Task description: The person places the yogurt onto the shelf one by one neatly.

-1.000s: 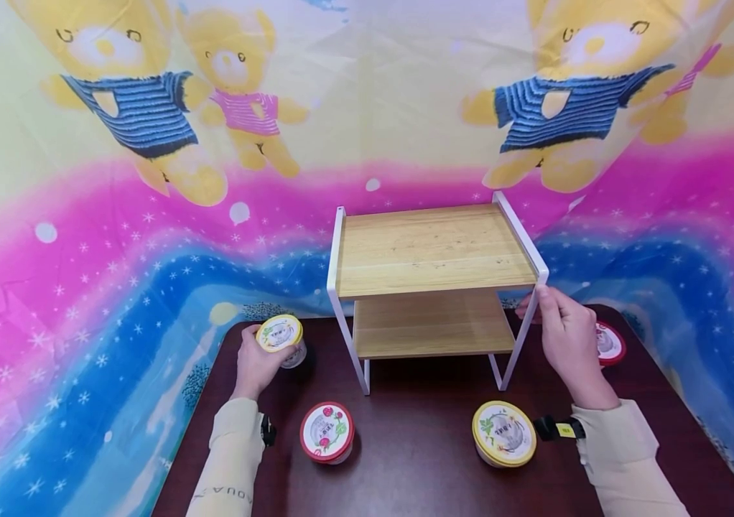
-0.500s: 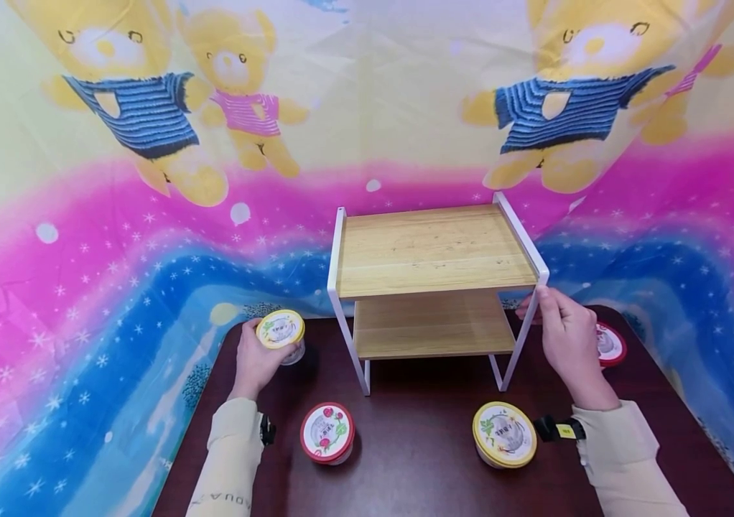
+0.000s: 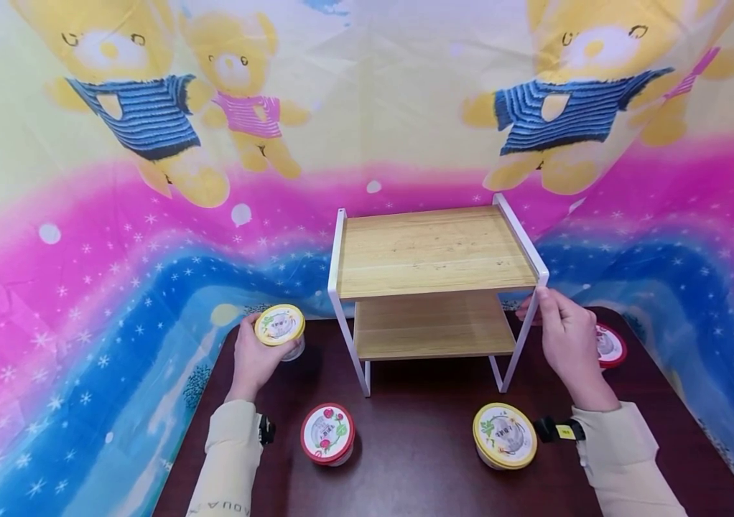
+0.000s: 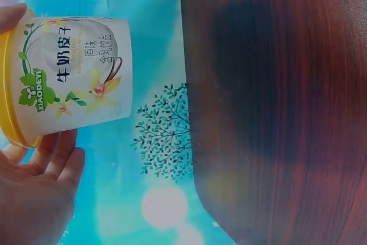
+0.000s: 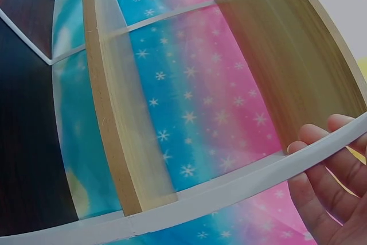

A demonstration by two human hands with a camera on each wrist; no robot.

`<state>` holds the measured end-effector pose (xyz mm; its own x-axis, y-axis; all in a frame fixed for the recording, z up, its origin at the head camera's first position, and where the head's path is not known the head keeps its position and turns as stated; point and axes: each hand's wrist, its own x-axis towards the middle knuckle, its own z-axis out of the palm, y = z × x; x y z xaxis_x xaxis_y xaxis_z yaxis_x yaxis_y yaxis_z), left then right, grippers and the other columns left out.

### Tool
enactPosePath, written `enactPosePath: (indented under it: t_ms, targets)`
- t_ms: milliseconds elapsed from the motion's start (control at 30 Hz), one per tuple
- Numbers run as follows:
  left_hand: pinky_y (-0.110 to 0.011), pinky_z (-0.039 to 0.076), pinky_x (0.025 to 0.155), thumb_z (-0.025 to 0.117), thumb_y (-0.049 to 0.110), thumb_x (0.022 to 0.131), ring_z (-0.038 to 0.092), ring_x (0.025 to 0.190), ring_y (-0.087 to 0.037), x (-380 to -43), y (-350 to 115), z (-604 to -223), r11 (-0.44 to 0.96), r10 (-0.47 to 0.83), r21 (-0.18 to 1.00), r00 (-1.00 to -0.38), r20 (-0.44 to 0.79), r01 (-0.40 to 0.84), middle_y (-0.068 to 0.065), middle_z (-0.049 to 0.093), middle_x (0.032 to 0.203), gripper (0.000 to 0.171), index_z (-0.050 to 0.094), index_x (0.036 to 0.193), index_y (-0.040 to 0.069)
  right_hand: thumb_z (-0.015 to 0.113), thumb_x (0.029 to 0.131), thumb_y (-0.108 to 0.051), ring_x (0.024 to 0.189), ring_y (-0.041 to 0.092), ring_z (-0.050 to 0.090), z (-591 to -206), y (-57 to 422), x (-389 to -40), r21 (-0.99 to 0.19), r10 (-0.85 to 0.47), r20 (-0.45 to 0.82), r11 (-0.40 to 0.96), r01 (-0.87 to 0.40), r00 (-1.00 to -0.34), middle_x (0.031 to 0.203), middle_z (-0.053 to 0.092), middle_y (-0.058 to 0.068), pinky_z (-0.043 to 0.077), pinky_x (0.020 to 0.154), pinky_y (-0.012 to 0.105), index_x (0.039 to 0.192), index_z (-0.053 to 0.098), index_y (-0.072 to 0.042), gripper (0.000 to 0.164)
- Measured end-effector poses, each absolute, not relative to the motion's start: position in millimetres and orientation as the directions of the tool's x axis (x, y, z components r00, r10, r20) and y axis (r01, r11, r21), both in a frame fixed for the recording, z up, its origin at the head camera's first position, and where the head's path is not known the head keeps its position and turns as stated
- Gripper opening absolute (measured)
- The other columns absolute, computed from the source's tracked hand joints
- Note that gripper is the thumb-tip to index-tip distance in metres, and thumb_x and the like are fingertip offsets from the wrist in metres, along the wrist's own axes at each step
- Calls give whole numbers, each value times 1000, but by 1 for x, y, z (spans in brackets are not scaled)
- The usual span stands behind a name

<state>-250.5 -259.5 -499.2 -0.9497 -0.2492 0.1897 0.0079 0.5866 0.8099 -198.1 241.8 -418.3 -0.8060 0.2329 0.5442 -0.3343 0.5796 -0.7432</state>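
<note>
My left hand (image 3: 253,366) grips a paper cup with a yellow lid (image 3: 280,325) around its rim, at the back left of the table. In the left wrist view the cup (image 4: 77,76) shows flower pictures and print on its white side, with the dark tabletop some way beyond its base. On the other side, my right hand (image 3: 569,337) holds the white metal frame of a two-tier wooden shelf (image 3: 438,251) near the top of its right front leg. The right wrist view shows fingers (image 5: 315,210) curled about that white frame (image 5: 252,185).
A red-lidded cup (image 3: 328,434) stands at front left, a yellow-lidded cup (image 3: 505,436) at front right. Another red-lidded cup (image 3: 610,345) is partly hidden behind my right hand. A cartoon-bear cloth (image 3: 367,143) hangs close behind the table (image 3: 406,474).
My left hand has raised the yellow-lidded cup slightly. The right hand keeps its hold on the shelf frame, and the shelf and other cups have stayed in place.
</note>
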Motion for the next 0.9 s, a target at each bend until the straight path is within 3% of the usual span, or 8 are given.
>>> enactPosePath:
  t_ms: [900]
  targets:
    - [-58, 42, 103, 94, 43, 70, 47, 122, -32, -243, -256, -473, 609, -305, 792, -909, 283, 42, -13, 48, 133, 102, 36, 147, 8, 48, 110, -31, 76, -10, 65, -422, 242, -201, -753, 239, 545, 560, -344, -804, 89, 75, 12, 49, 73, 8, 93, 72, -2, 41]
